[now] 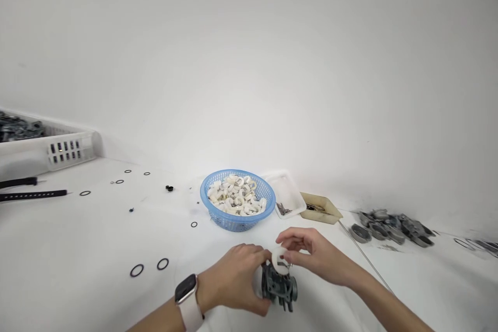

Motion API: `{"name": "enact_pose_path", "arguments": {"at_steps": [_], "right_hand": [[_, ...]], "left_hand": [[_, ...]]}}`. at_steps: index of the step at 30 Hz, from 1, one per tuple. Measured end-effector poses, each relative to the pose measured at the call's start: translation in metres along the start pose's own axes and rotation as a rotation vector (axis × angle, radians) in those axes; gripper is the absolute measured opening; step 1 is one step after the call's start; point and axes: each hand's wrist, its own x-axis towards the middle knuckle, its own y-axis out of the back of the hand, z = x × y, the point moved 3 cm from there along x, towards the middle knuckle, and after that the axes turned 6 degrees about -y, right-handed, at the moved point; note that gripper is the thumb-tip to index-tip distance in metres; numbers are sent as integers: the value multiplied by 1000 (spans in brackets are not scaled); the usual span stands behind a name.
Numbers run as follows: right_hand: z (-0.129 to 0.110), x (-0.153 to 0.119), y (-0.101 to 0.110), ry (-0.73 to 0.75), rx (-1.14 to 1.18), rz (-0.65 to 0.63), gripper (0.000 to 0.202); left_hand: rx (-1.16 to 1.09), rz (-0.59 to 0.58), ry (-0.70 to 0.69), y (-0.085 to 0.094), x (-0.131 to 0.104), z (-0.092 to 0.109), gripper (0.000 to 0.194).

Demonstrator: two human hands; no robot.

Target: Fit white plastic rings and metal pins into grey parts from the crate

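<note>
My left hand point(244, 277), with a watch on its wrist, is closed around the left side of a dark grey metal carburetor body point(278, 286). On top of that body stands a white ring-shaped plastic float point(276, 264), tilted up. My right hand point(307, 253) pinches the float's right edge between thumb and fingers. A small metal bit shows at the float's lower right, too small to name. Just beyond my hands, a blue plastic basket point(238, 223) holds a heap of similar white floats point(235, 194).
A white tray point(290, 187) with small metal pins and a beige tray point(330, 211) stand right of the basket. Grey metal bowls point(383, 227) lie farther right, beside a thin rod point(365, 257). Black rubber rings point(137, 270) lie scattered left. A white crate point(73, 150) holds metal parts.
</note>
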Motion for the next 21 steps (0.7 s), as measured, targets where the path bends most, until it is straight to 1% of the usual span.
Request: {"name": "enact_pose_path", "arguments": {"at_steps": [2, 6, 11, 13, 16, 21], "right_hand": [[8, -3, -6, -8, -13, 18, 27], [18, -4, -16, 21, -56, 46, 19], [31, -5, -23, 0, -31, 112, 12], [36, -6, -24, 4, -26, 127, 13], [40, -7, -25, 23, -42, 135, 15], [46, -3, -23, 24, -120, 150, 16]], "left_hand": [[1, 14, 16, 2, 1, 4, 49], [-74, 95, 10, 6, 3, 12, 48], [-118, 181, -41, 2, 4, 14, 33], [-115, 187, -48, 0, 4, 14, 27], [-107, 179, -50, -4, 4, 15, 28], [-95, 183, -14, -7, 4, 16, 21]]}}
